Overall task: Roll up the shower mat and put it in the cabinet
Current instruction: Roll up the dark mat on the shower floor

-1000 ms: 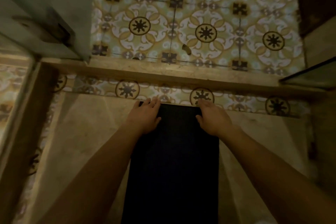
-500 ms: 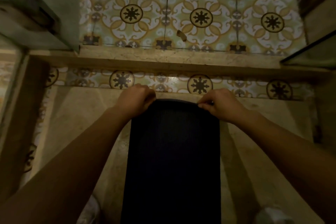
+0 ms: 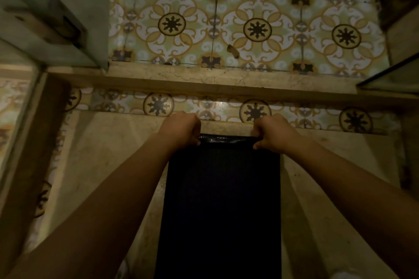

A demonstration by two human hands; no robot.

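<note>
Clearly both hands grip the far edge of the shower mat [image 3: 223, 206]: the left hand [image 3: 181, 128] clenched on its far left corner, the right hand [image 3: 273, 132] on the far right. It lies lengthwise on the stone floor [image 3: 108, 161], its lip curled up. It looks rubbery, floppy and probably light; holding both corners suits rolling. No writing is legible.

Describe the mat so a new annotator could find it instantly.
Start at the patterned floor tiles at the top, then drop past the stone threshold to the plain beige floor. The shower mat is the long, dark strip running down the middle, its far edge curled over and gripped by the left hand and right hand. Nothing else here is solid black and unpatterned.
</note>
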